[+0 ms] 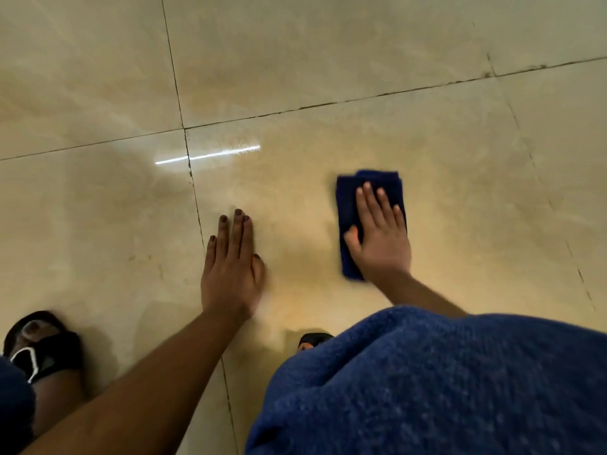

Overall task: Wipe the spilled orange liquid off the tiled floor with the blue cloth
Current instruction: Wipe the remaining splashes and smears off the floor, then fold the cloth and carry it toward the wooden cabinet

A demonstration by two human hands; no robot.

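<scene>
A folded dark blue cloth lies flat on the beige tiled floor, right of centre. My right hand presses down on it with straight fingers spread over its top. My left hand rests flat on the floor to the left of the cloth, fingers straight, holding nothing. A faint orange tint shows on the tile between and below the two hands. No clear puddle is visible.
Dark grout lines cross the floor left of my left hand and behind both hands. My foot in a black sandal stands at the lower left. A blue fabric-covered knee fills the lower right, with a second sandal tip beside it.
</scene>
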